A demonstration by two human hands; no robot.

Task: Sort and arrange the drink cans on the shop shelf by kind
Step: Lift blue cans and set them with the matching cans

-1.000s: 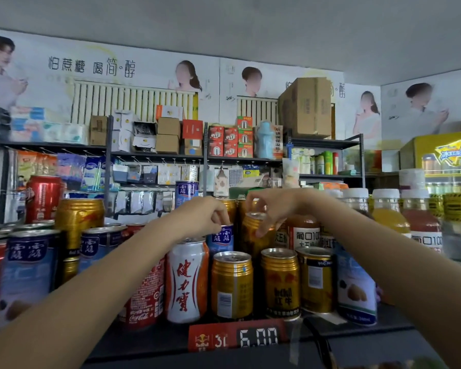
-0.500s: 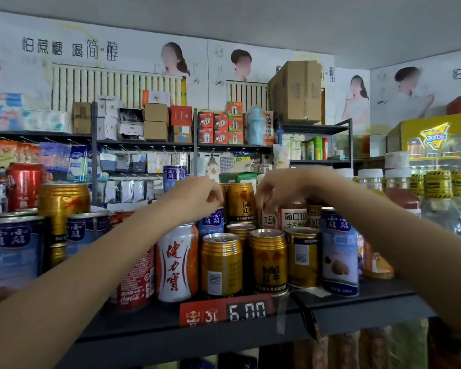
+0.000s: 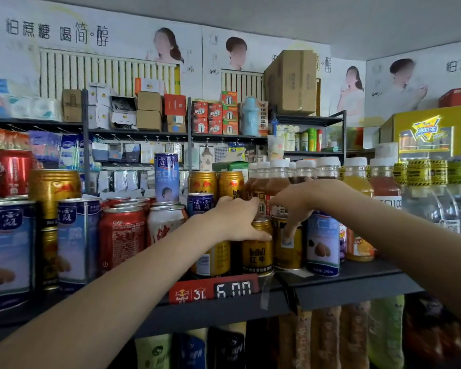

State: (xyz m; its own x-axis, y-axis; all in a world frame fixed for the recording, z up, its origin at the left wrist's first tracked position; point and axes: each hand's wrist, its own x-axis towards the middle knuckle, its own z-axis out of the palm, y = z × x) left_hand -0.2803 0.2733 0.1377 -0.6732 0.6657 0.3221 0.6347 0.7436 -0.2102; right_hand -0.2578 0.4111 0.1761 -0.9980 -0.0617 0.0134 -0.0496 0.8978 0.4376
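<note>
Mixed drink cans crowd the dark shelf (image 3: 357, 287). My left hand (image 3: 234, 219) grips the top of a gold Red Bull can (image 3: 258, 255) in the front row. To its right, my right hand (image 3: 296, 205) reaches down over a second gold can (image 3: 288, 247), its fingers curled round that can's rim. Another gold can (image 3: 213, 259) stands left of them, partly behind my left wrist. Two more gold cans (image 3: 216, 182) stand in the back row. A blue almond-drink can (image 3: 322, 246) stands just right of my right hand.
Blue cans (image 3: 77, 235), a red Coke can (image 3: 121, 241) and a white-and-orange can (image 3: 165, 222) fill the left side. White-capped juice bottles (image 3: 357, 179) stand at the back right. A red price tag (image 3: 216, 290) hangs on the shelf's front edge. Bagged goods hang below.
Both hands have come down from the back-row cans onto the gold cans in the front row. The view has tilted slightly down toward the shelf.
</note>
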